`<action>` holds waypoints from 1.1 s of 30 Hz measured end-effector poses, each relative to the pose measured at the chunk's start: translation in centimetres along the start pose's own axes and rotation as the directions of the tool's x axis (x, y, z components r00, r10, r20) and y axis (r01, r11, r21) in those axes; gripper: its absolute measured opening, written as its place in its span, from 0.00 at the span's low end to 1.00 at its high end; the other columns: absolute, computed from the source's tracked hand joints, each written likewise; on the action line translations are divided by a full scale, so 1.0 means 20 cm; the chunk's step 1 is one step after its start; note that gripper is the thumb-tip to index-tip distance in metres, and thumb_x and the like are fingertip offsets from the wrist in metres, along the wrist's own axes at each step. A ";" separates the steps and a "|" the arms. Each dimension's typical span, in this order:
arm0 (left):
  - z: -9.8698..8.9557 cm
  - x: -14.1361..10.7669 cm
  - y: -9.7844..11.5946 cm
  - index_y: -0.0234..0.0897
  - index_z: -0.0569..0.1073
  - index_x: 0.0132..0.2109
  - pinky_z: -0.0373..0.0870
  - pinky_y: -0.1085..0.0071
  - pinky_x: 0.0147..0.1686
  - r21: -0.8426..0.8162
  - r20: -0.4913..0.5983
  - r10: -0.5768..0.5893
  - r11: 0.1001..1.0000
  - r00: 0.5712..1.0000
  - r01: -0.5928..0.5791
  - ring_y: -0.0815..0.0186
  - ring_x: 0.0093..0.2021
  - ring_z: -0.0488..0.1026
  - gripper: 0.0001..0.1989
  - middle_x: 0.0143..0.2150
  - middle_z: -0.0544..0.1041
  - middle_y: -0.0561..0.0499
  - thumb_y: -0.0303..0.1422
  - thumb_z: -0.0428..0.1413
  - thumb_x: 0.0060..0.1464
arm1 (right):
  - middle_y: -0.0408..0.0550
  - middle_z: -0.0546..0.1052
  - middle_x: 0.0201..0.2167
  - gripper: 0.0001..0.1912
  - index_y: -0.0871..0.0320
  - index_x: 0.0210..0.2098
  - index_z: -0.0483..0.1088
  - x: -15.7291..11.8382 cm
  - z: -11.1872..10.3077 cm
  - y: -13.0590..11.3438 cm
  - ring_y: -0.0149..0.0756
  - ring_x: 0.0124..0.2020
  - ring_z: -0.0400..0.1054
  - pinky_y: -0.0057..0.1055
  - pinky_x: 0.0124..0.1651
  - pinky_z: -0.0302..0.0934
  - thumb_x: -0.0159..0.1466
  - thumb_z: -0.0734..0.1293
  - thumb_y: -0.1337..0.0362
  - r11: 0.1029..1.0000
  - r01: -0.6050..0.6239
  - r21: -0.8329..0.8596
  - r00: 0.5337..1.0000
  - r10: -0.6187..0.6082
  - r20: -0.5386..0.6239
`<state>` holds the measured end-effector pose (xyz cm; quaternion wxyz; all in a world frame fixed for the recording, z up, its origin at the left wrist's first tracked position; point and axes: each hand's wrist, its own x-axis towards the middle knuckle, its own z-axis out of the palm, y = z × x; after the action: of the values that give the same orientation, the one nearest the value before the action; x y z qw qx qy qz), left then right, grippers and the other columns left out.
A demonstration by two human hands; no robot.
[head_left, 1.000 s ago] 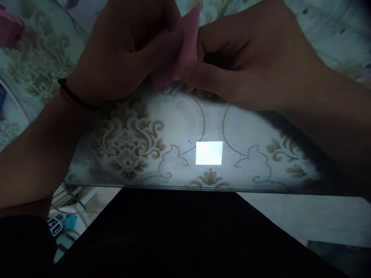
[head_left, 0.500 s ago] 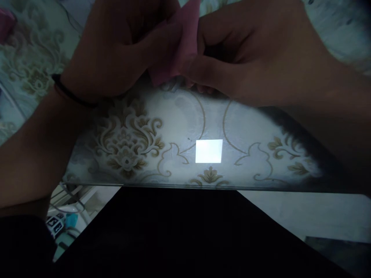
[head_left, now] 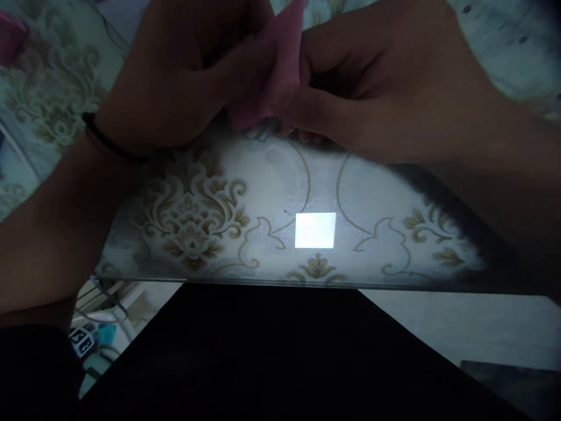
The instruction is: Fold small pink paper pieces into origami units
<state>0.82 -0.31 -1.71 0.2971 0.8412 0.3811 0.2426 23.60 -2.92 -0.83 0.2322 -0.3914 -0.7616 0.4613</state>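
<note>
A folded piece of pink paper (head_left: 286,58) is held up between my two hands near the top of the view. My left hand (head_left: 197,76) is closed on its left side, the thumb lying along the paper. Pinching the lower right edge, my right hand (head_left: 363,88) has its thumb in front and its other fingers curled behind. Both hands are dim, and part of the paper is hidden by the fingers. Around my left wrist runs a thin black band (head_left: 111,143).
The table (head_left: 280,175) has a patterned cover with gold scrolls, and a bright square reflection (head_left: 315,230) shines on it. Another pink object (head_left: 11,38) lies at the far left. Below the table edge are a cable (head_left: 105,301) and a teal item (head_left: 106,334).
Hardly anything differs. The hands and the pink paper have shifted very slightly, and the grip on the paper is the same.
</note>
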 end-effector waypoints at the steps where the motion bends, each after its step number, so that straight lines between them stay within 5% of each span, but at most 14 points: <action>1: 0.00 0.00 -0.01 0.31 0.80 0.46 0.70 0.70 0.40 -0.020 0.009 0.006 1.000 1.000 -0.006 0.72 0.36 0.77 0.15 0.35 0.76 0.54 0.39 0.55 0.70 | 0.37 0.57 0.23 0.18 0.59 0.27 0.69 0.00 0.00 0.01 0.24 0.27 0.51 0.31 0.27 0.44 0.73 0.68 0.62 0.989 0.035 -0.141 0.999 -0.037 -0.012; 4: -0.01 0.01 -0.02 0.33 0.78 0.44 0.67 0.71 0.30 -0.141 -0.001 -0.053 0.989 0.999 0.052 0.72 0.29 0.74 0.13 0.34 0.78 0.51 0.39 0.58 0.68 | 0.37 0.60 0.23 0.18 0.58 0.26 0.67 0.02 -0.01 0.04 0.25 0.26 0.53 0.30 0.28 0.48 0.73 0.68 0.63 0.974 0.134 -0.184 0.991 -0.135 0.007; 13: -0.06 -0.01 0.01 0.34 0.77 0.41 0.63 0.72 0.35 -0.085 0.104 -0.097 0.991 0.990 0.106 0.70 0.32 0.71 0.13 0.32 0.78 0.54 0.38 0.53 0.67 | 0.37 0.57 0.23 0.22 0.58 0.25 0.59 0.07 0.03 0.08 0.25 0.25 0.51 0.27 0.30 0.48 0.73 0.67 0.58 0.956 0.292 0.005 0.956 -0.292 0.039; 33: -0.09 -0.03 -0.01 0.35 0.77 0.40 0.65 0.74 0.33 -0.209 0.100 -0.185 0.957 0.978 0.202 0.69 0.32 0.69 0.14 0.32 0.75 0.54 0.41 0.54 0.66 | 0.36 0.53 0.23 0.25 0.57 0.26 0.57 0.10 0.05 0.09 0.25 0.25 0.48 0.26 0.29 0.45 0.74 0.65 0.50 0.970 0.207 0.130 0.976 -0.214 0.045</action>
<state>-0.72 -0.03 -0.77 0.4250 0.7711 0.4204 0.2191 22.50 -1.39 -2.79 0.2813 -0.2795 -0.7752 0.4918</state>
